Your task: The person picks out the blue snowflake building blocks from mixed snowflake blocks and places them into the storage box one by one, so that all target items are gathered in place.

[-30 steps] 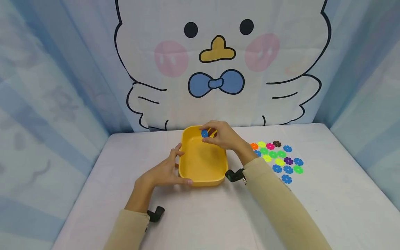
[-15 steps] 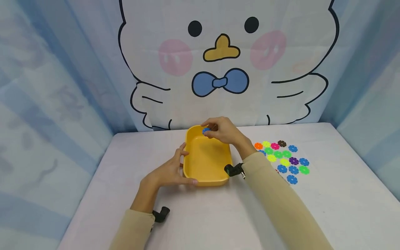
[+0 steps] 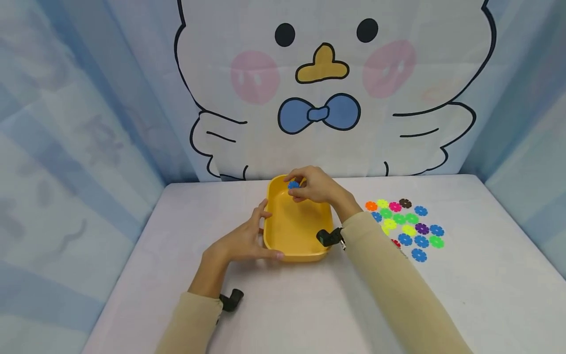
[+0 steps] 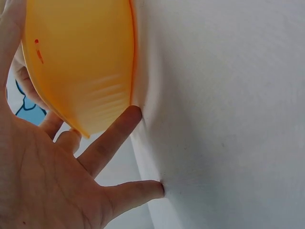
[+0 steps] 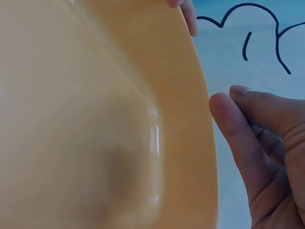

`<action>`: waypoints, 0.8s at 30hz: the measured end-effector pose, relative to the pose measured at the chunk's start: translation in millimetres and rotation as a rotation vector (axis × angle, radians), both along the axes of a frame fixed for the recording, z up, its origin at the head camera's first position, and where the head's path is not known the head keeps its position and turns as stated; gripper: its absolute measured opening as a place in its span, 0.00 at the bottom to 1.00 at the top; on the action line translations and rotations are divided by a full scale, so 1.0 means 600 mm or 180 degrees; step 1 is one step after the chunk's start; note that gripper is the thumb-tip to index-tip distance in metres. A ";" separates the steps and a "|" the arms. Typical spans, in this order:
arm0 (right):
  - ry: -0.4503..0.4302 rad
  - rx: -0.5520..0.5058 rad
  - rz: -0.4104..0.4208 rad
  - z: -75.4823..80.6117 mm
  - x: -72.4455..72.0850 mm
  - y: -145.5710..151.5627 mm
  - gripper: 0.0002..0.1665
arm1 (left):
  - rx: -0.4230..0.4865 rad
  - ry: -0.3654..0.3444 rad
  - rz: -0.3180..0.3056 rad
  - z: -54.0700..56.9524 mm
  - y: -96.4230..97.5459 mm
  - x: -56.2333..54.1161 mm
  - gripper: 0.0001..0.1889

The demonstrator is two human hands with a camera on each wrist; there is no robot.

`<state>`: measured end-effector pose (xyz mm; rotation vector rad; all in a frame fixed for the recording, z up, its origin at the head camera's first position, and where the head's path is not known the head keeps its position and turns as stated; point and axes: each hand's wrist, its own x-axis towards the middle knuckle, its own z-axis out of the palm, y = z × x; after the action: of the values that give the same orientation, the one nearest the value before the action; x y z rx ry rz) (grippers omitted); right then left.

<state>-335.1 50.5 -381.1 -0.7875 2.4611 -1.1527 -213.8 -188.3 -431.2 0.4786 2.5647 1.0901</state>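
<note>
- Currently, a small blue, notched, plastic-looking disc (image 3: 293, 185) hangs pinched by the right hand (image 3: 316, 184), over the far end of a yellow rounded rectangular tray (image 3: 298, 223).
- The left hand (image 3: 243, 241) grips that tray's left side and near corner.
- Likely risk: a loose fingertip pinch could drop the disc; a slack left grip could let the tray slide.
- Against half a second ago, more of a red notched disc (image 3: 395, 243) shows beside the beige right sleeve (image 3: 389, 268).
</note>
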 end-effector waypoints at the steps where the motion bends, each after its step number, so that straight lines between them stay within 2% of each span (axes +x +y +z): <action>1: -0.0011 0.0015 0.0011 -0.001 0.000 0.001 0.23 | -0.0014 0.0005 0.0001 0.001 0.000 0.000 0.73; 11: -0.0151 0.0150 0.0074 -0.011 -0.002 0.003 0.18 | -0.0075 0.0000 0.0021 -0.002 0.004 -0.004 0.74; 18: -0.0249 0.0161 -0.0036 -0.019 -0.011 0.007 0.27 | 0.0021 0.0016 -0.0026 -0.002 0.013 -0.007 0.74; 24: -0.0205 0.0207 0.0018 -0.032 -0.019 -0.004 0.28 | -0.0026 -0.0017 0.0016 -0.001 0.005 -0.004 0.74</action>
<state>-346.7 47.8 -400.5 -0.7271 2.4286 -1.0734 -215.9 -185.3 -431.6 0.4668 2.5660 1.0807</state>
